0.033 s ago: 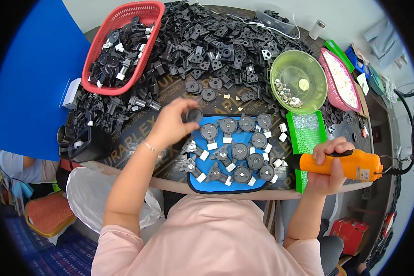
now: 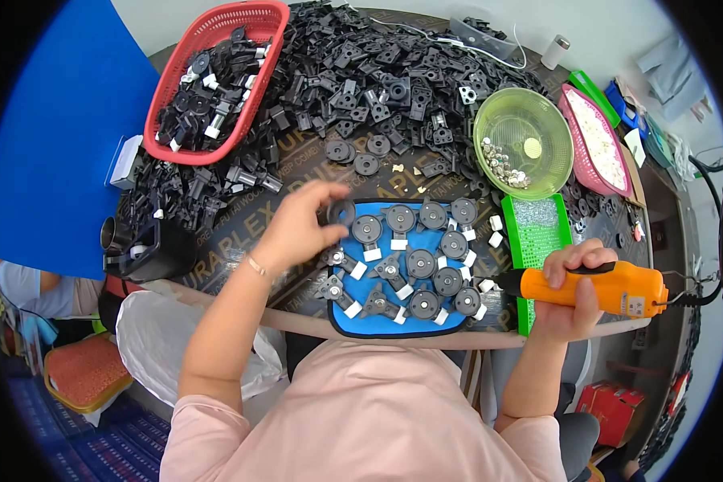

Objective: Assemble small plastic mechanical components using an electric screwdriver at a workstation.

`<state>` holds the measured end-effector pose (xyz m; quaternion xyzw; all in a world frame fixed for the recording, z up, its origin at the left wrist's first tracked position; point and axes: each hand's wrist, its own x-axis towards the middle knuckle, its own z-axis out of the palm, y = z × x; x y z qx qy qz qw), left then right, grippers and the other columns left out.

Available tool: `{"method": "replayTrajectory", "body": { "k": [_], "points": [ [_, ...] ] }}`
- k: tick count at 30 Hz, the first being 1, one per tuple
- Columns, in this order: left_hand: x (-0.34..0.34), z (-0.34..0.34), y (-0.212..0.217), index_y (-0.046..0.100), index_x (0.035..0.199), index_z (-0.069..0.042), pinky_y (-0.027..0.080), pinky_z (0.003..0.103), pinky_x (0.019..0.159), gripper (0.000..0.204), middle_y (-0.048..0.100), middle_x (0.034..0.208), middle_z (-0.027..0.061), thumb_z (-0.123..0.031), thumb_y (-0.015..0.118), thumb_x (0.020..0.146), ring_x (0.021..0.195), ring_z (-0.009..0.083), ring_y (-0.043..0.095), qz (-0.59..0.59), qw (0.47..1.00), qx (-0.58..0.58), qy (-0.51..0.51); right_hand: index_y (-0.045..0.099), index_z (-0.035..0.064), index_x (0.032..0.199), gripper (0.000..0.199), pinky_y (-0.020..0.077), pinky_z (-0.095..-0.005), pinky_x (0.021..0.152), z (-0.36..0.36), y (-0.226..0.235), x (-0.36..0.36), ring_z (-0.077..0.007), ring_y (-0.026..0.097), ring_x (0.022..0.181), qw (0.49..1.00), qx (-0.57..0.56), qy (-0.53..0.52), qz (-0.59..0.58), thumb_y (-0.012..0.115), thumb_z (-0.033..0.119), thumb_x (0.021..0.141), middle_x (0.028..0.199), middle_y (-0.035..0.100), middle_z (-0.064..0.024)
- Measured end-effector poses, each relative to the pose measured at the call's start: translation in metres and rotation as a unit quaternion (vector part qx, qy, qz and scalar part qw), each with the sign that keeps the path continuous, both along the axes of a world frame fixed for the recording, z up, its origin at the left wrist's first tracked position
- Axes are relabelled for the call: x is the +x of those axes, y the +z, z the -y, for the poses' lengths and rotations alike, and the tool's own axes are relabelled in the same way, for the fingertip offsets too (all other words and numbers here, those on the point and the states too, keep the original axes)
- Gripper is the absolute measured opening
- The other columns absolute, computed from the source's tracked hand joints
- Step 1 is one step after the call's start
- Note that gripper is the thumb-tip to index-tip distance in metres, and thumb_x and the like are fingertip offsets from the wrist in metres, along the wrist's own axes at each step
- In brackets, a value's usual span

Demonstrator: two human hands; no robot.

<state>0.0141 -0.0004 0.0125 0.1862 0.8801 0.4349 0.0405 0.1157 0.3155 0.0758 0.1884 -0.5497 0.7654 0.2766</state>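
Observation:
Between the fingertips of my left hand (image 2: 304,226) is a small round black plastic disc (image 2: 341,213), held above the upper left corner of a blue mat (image 2: 349,324). My right hand (image 2: 574,293) is wrapped round an orange electric screwdriver (image 2: 627,289), whose black tip end points left over a green perforated tray (image 2: 525,317). Several black assemblies with white end blocks stand in rows on the mat. Most carry a round disc on top, such as the black wheel assembly (image 2: 421,263); those at the mat's left, like the black bracket (image 2: 377,302), show no disc.
A big heap of black plastic parts (image 2: 353,72) covers the table's far side. A red basket (image 2: 154,120) of assemblies stands far left; a green bowl (image 2: 530,108) with small metal pieces and a pink basket (image 2: 616,178) of white pieces stand right. Loose discs (image 2: 367,165) lie beyond the mat.
My left hand has shifted very slightly toward the mat, and the disc in it has tilted so its face and centre hole show more. My right hand and the screwdriver are nearly unmoved.

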Motion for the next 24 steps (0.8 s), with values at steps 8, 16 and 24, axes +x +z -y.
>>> {"method": "replayTrajectory", "body": {
  "k": [8, 16, 24],
  "points": [
    [0.050, 0.009, 0.003, 0.057, 0.113, -0.005, 0.045, 0.033, 0.090, 0.056, 0.059, 0.109, 0.0098, 0.002, 0.074, 0.060, 0.103, 0.0269, 0.054, 0.032, 0.999, -0.031, -0.029, 0.047, 0.0011, 0.098, 0.026, 0.0444, -0.0282, 0.056, 0.038, 0.002, -0.011, -0.0165, 0.052, 0.061, 0.997, -0.026, 0.071, -0.008, 0.063, 0.009, 0.079, 0.088, 0.049, -0.0121],
    [0.051, 0.013, -0.005, 0.057, 0.112, -0.007, 0.041, 0.036, 0.089, 0.054, 0.059, 0.104, 0.0078, 0.001, 0.074, 0.062, 0.098, 0.0282, 0.051, -0.050, 0.998, -0.031, -0.032, 0.047, 0.0010, 0.098, 0.026, 0.0459, -0.0289, 0.058, 0.050, 0.005, -0.010, -0.0163, 0.052, 0.061, 0.995, -0.033, 0.093, -0.001, 0.063, 0.007, 0.078, 0.089, 0.049, -0.0127],
    [0.031, 0.020, -0.001, 0.056, 0.119, -0.009, 0.041, 0.036, 0.094, 0.059, 0.059, 0.111, 0.0098, 0.009, 0.066, 0.064, 0.105, 0.0283, 0.051, -0.025, 0.988, -0.039, -0.145, 0.046, 0.0020, 0.099, 0.025, 0.0438, -0.0281, 0.058, 0.058, 0.003, -0.014, -0.0162, 0.052, 0.061, 0.994, -0.013, 0.105, 0.001, 0.061, 0.010, 0.080, 0.090, 0.049, -0.0120]
  ]
}}
